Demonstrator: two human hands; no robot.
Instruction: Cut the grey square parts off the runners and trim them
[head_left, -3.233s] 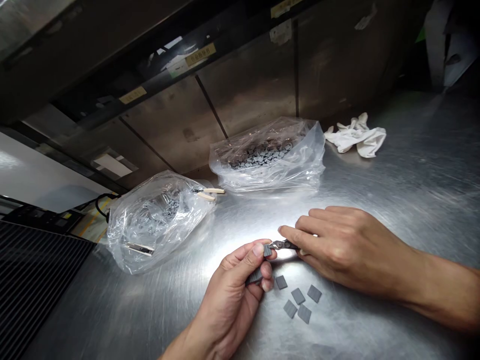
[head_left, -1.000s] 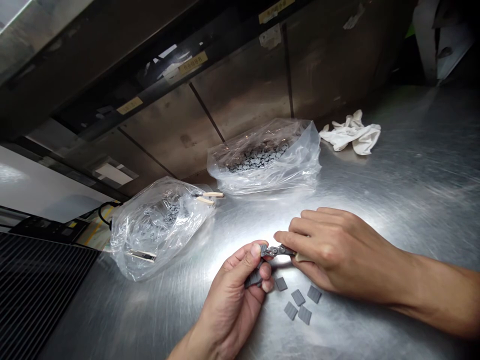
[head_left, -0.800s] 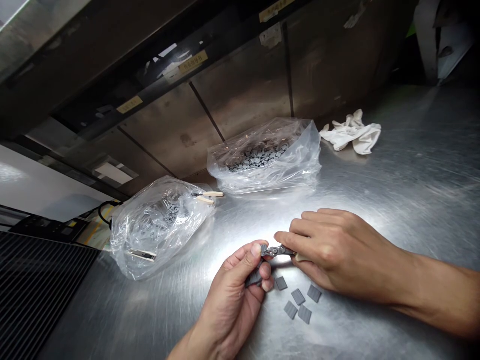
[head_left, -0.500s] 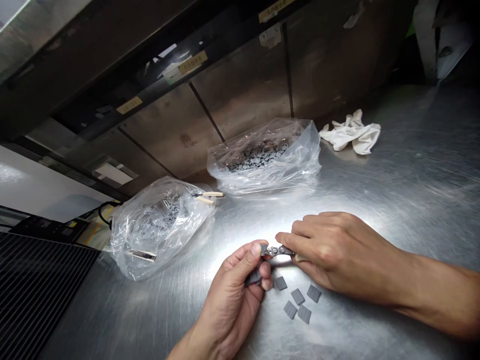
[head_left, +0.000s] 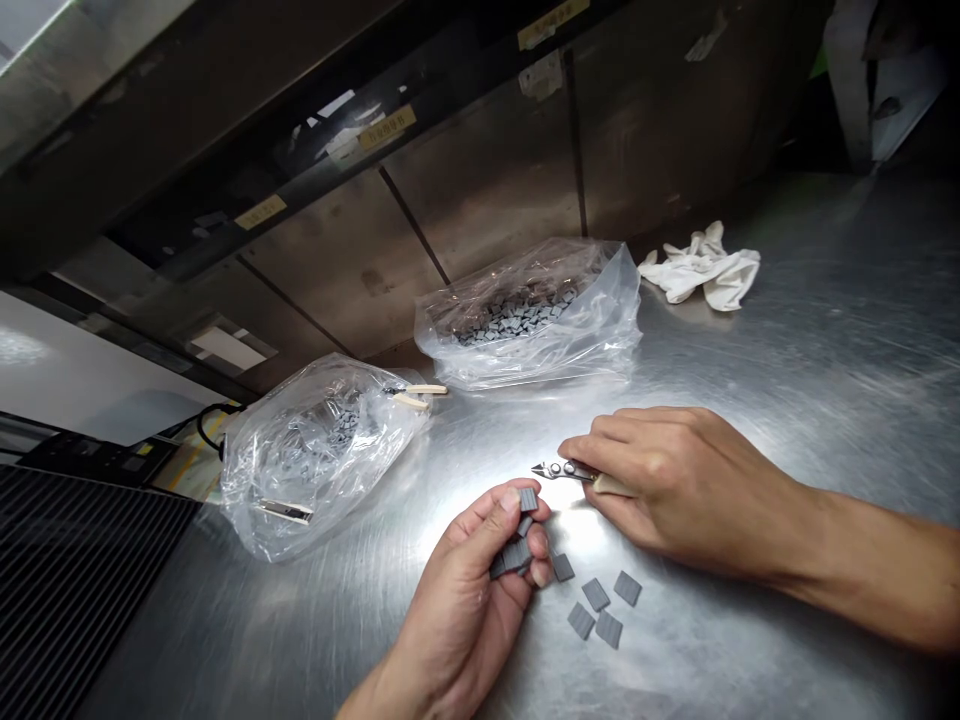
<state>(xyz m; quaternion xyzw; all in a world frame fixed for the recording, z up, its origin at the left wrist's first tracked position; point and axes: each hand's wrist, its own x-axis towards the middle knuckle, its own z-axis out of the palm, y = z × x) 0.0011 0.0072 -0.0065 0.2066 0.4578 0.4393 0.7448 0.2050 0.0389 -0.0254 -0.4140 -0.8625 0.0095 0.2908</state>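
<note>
My left hand [head_left: 480,570] is closed on several small grey ribbed square pieces. One grey piece [head_left: 529,499] is pinched between its thumb and index finger, and others lie against the curled fingers below. My right hand [head_left: 660,490] grips a pair of side cutters [head_left: 559,469] with cream handles. Their pointed jaws stand a little above and to the right of the pinched piece, apart from it. Several loose grey pieces [head_left: 596,595] lie flat on the metal table [head_left: 750,420], below and between my hands.
Behind my hands, a clear plastic bag [head_left: 525,360] holds many grey pieces. A second clear bag [head_left: 300,490] to its left holds small grey bits. Cream-handled pliers [head_left: 420,393] and a small knife-like tool [head_left: 285,511] lie on it. A crumpled white glove [head_left: 705,265] rests at the back right.
My right hand has drawn the side cutters up and away from the piece in my left hand. The jaws were at that piece's edge before. The loose pieces have stayed put.
</note>
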